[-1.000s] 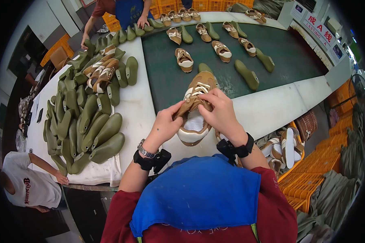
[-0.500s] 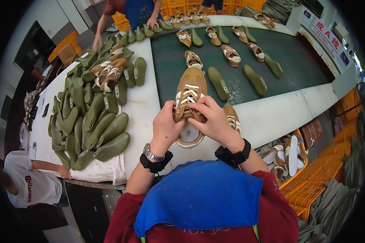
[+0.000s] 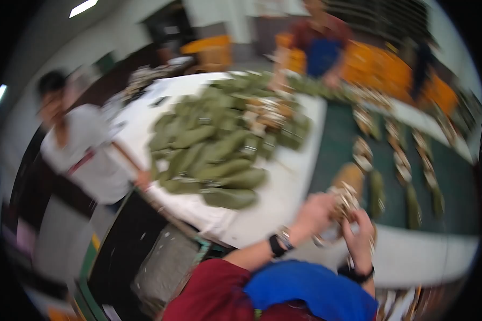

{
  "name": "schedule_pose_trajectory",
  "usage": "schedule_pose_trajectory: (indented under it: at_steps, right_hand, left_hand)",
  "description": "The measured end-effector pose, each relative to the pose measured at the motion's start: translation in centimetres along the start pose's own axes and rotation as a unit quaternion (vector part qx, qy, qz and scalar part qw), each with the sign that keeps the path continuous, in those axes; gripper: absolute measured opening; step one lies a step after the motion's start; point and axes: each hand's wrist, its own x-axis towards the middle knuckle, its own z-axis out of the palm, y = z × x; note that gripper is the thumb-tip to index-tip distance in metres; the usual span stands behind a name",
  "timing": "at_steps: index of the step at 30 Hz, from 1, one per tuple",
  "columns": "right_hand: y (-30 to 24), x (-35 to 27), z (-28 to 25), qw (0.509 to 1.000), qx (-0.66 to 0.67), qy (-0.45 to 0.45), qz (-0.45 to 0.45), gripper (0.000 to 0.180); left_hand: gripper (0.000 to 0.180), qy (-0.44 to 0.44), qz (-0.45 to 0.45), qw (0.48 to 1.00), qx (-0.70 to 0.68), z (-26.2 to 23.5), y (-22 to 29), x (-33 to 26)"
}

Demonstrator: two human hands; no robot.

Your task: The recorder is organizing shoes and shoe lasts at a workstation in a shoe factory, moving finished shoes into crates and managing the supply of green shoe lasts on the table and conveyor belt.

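A tan sneaker (image 3: 352, 176) with white laces is held over the near edge of the green work surface, its toe pointing away from me. My left hand (image 3: 318, 211) is closed on the left side of its opening. On the other side my right hand (image 3: 361, 231) grips the shoe near the laces, fingers bent. Motion blur hides exactly what the fingertips pinch. Just beyond the toe lies another tan-and-white sneaker (image 3: 362, 152). A green shoe last (image 3: 377, 192) rests right of the held shoe.
Many green shoe lasts (image 3: 233, 198) are heaped on the white table (image 3: 284, 182) at left, with tan sneakers (image 3: 268, 113) on top. Rows of sneakers and lasts cover the green surface (image 3: 334, 134). One person (image 3: 85, 152) stands at left; another (image 3: 324, 53) reaches over the far side.
The view has swung left and blurred, so the table and the held sneaker appear farther right. Both hands stay on the sneaker. The person at left shows more fully.
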Motion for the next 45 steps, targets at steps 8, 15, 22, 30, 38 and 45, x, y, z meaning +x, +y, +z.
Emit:
schedule_pose_trajectory:
  at_steps: [8, 15, 22, 30, 38, 45]
  right_hand:
    - [-2.1, -0.5, 3.6, 0.987, 0.109, -0.111, -0.039, 0.02]
    - [-2.3, -0.1, 6.5, 0.976, 0.127, -0.144, -0.104, 0.024]
    - [-5.1, 0.3, 6.1, 0.959, 0.082, -0.252, -0.097, 0.033]
    - [-2.7, -0.9, 7.9, 0.976, 0.046, -0.202, -0.065, 0.025]
    - [-2.6, -0.8, 7.2, 0.98, 0.059, -0.157, -0.109, 0.028]
    - [-2.3, -1.1, 7.0, 0.979, 0.071, -0.148, -0.118, 0.028]
  left_hand:
    - [0.024, -0.01, -0.037, 0.995, 0.091, -4.6, 1.4, -4.9]
    - [0.015, 0.009, -0.096, 0.983, 0.158, -6.6, 0.4, -6.5]
    - [0.014, -0.031, -0.149, 0.975, 0.161, -7.5, 0.2, -7.8]
    - [0.046, -0.093, -0.187, 0.972, 0.103, -7.8, 1.2, -8.9]
    - [0.05, -0.029, -0.19, 0.98, -0.05, -8.1, 0.4, -8.4]
    - [0.032, -0.04, -0.17, 0.983, 0.053, -6.2, 0.0, -7.3]
